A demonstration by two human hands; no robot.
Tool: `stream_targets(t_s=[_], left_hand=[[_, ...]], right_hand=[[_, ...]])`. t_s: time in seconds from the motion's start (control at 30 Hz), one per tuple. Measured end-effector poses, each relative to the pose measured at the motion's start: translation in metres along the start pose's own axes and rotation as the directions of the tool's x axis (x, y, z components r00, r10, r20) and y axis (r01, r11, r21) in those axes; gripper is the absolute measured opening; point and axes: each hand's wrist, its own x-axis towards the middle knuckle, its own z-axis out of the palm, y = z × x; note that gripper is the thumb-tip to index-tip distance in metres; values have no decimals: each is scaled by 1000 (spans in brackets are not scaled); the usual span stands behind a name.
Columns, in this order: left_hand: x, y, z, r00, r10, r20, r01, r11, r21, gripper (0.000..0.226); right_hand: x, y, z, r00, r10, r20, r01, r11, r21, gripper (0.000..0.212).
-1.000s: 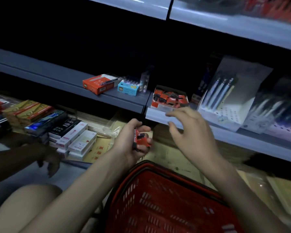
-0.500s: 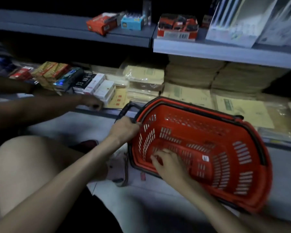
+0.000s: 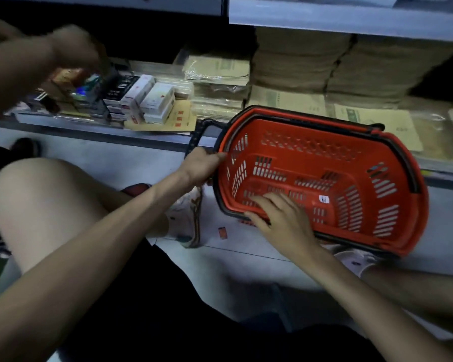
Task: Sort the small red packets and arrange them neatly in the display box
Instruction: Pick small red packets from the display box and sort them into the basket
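Bottom shelf point(image 3: 71, 122): boxed stock and envelopes fill it. The gaze has dropped and the display box is out of sight.
Left hand point(image 3: 199, 165): clamped on the basket point(image 3: 311, 152) rim, no longer raised. Packet inside it? Cannot tell.
Red packet point(image 3: 222, 232): on the floor, beside the shoe point(image 3: 188, 220).
Right hand point(image 3: 277, 215): fingers spread apart, now in the basket.
Meaning: probably gathering strays, with arranging paused.

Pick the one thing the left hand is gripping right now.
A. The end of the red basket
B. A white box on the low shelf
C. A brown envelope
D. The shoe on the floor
A: the left hand has its fingers curled round the left end of the red basket, beside the black handle, and it touches no box, envelope or shoe.
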Motion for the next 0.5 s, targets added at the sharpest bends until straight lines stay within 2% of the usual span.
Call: stream_targets(t_s=[0.07,0.1,0.17,0.23,0.3,0.4,0.5], left_hand=[[-5,1,2,999,13,49,-9,997,-72,37],[-6,1,3,997,28,69,-21,996,-88,37],[-5,-2,2,995,26,94,-16,994,-105,40],[-2,-9,-4,997,-7,79,17,991,-133,47],[-2,-16,-11,997,-32,65,41,989,-145,44],[-8,-32,-22,997,-75,36,81,974,-213,36],[-12,-54,-31,988,-154,-6,145,942,-304,32]], right_hand=[[-10,-4,3,972,-188,-139,180,981,-69,17],[-14,-10,7,942,-295,-163,282,955,-95,11],[-23,-23,17,874,-460,-158,452,888,-88,12],[-30,-32,33,835,-540,-104,540,841,-32,17],[-34,-38,51,828,-561,4,561,827,38,21],[-34,-36,90,803,-544,242,541,837,83,18],[-28,-31,143,802,-385,456,411,911,46,25]])
